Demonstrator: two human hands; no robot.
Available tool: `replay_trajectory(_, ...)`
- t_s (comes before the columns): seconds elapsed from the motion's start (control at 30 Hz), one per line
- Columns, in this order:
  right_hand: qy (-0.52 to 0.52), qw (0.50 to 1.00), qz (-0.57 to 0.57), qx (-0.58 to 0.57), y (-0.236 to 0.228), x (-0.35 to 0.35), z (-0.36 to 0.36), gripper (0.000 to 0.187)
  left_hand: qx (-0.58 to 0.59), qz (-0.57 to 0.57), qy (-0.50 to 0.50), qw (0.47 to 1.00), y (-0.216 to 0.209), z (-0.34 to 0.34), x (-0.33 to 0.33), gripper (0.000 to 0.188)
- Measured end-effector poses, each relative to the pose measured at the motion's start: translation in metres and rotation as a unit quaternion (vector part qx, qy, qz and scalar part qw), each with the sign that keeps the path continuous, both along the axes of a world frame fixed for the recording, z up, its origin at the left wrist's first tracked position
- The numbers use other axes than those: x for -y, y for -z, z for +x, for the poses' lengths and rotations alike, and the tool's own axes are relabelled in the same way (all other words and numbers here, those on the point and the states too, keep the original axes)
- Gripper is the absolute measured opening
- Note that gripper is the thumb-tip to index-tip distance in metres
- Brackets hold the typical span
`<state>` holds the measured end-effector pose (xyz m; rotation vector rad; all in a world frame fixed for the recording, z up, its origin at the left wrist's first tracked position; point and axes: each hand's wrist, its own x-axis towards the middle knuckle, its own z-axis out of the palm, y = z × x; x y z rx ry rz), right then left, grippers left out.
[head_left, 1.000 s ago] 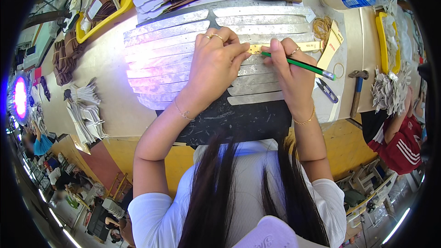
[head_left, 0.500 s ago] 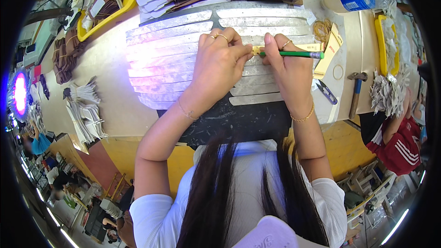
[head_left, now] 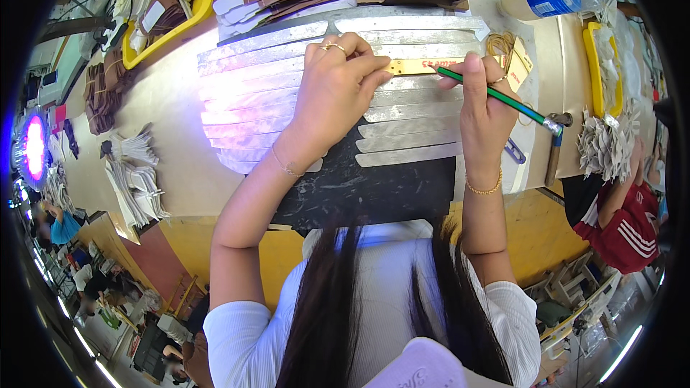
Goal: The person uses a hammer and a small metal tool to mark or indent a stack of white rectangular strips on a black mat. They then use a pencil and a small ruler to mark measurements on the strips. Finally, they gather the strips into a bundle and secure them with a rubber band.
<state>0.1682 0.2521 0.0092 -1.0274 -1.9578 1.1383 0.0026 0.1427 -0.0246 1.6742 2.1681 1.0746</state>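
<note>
the left hand (head_left: 334, 93) pressed a narrow yellow strip (head_left: 417, 66) flat on rows of silver strips (head_left: 287, 72) atop a dark sheet (head_left: 374, 190) on the workbench (head_left: 169, 144). the right hand (head_left: 481, 104), fingers closed around a green pencil (head_left: 496, 95), set its tip against the yellow strip. a hammer (head_left: 555, 145) lay just beside.
</note>
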Motion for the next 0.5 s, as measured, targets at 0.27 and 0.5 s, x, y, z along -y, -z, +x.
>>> replay_trajectory(0.27, 0.004, 0.999, -0.023, -0.024, 0.0044, 0.0038, 0.0052, 0.035, 0.0, -0.01, 0.005, 1.0, 0.0049, -0.0008, -0.0025, 0.019)
replay_trajectory(0.5, -0.012, 0.999, -0.026, -0.017, 0.0075, 0.0069, 0.0053, 0.035, 0.01, -0.016, 0.008, 1.0, 0.006, -0.0023, -0.0028, 0.018)
